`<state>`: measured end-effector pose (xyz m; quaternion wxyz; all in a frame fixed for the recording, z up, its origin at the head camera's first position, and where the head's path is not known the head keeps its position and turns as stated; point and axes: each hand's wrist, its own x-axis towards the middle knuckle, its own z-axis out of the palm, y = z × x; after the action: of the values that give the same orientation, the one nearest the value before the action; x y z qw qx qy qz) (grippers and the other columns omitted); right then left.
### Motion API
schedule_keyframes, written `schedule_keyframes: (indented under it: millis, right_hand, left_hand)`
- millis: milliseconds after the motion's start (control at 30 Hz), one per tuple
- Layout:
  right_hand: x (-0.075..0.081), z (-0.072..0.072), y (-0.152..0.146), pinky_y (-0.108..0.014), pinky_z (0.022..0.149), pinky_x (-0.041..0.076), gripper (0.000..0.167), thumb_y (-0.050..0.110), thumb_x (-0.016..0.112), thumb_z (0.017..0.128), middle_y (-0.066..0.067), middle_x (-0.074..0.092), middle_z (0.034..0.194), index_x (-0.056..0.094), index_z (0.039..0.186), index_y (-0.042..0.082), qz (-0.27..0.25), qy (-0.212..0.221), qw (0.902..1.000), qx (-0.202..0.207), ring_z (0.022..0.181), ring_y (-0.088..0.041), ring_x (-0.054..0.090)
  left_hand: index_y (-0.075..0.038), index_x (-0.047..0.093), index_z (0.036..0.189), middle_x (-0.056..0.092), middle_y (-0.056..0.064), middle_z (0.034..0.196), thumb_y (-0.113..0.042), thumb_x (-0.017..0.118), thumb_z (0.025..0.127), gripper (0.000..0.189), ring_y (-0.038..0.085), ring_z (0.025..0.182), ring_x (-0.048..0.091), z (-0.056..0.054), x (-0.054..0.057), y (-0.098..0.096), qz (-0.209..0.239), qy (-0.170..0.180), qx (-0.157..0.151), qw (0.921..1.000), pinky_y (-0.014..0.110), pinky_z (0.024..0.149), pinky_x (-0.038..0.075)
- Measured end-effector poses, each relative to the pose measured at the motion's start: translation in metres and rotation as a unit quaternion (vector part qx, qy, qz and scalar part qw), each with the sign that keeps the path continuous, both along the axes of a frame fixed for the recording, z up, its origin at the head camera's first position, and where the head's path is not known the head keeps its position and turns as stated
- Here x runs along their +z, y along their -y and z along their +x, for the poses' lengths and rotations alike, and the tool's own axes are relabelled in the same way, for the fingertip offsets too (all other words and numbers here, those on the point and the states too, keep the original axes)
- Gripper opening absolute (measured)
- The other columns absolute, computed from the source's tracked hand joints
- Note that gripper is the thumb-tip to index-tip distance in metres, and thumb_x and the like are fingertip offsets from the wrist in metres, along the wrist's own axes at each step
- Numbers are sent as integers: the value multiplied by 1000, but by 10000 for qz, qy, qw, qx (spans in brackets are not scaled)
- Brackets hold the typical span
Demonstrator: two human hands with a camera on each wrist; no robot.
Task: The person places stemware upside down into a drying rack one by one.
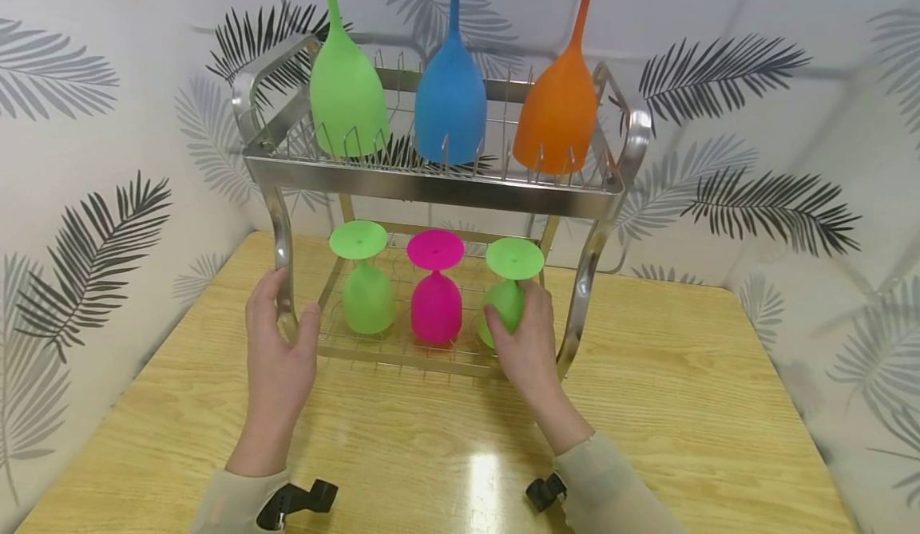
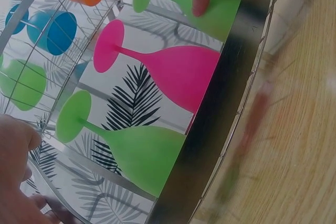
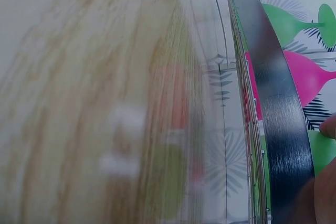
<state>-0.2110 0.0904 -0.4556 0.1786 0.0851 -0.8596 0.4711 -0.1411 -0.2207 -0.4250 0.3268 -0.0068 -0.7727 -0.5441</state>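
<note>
A two-tier metal dish rack (image 1: 431, 187) holds upside-down plastic goblets. On the lower tier my right hand (image 1: 528, 342) grips the bowl of the right green goblet (image 1: 513, 259), thumb in front and fingers on the far side. That goblet's bowl (image 2: 223, 17) shows under the fingers in the left wrist view. A pink goblet (image 1: 435, 310) stands in the middle, and another green goblet (image 1: 369, 298) to its left. My left hand (image 1: 279, 374) holds the rack's left leg (image 1: 279, 231), thumb and fingers on either side of it.
On the upper tier stand a larger green goblet (image 1: 348, 91), a blue goblet (image 1: 451, 95) and an orange goblet (image 1: 559, 111), all inverted. The rack sits on a wooden table (image 1: 402, 446) against leaf-patterned walls (image 1: 762, 119).
</note>
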Motion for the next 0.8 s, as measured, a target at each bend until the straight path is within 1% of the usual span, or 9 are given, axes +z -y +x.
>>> schedule_keyframes:
  millis: [233,600,800]
  right_hand:
    - [0,-2,0,-62,107,51,64,20,75,106,-21,48,153,44,159,3,92,-60,9999,42,132,-37,50]
    - [-2,-2,2,-62,106,51,69,17,74,104,-24,47,154,41,163,1,1,-178,9998,-92,132,-39,50]
    - [-1,-2,2,-62,105,52,69,18,75,105,-23,48,154,41,163,3,46,-152,9999,-40,132,-39,49]
  left_hand:
    - [0,43,163,33,13,173,-1,63,108,59,33,152,38,-1,0,1,11,38,-15,10000,58,127,34]
    - [1,43,164,33,14,173,-2,64,108,60,35,151,38,-2,1,4,-96,37,-65,9999,61,127,34]
    - [-1,43,164,33,11,173,-4,64,108,60,33,150,39,-1,3,4,-164,96,-141,9997,61,126,34]
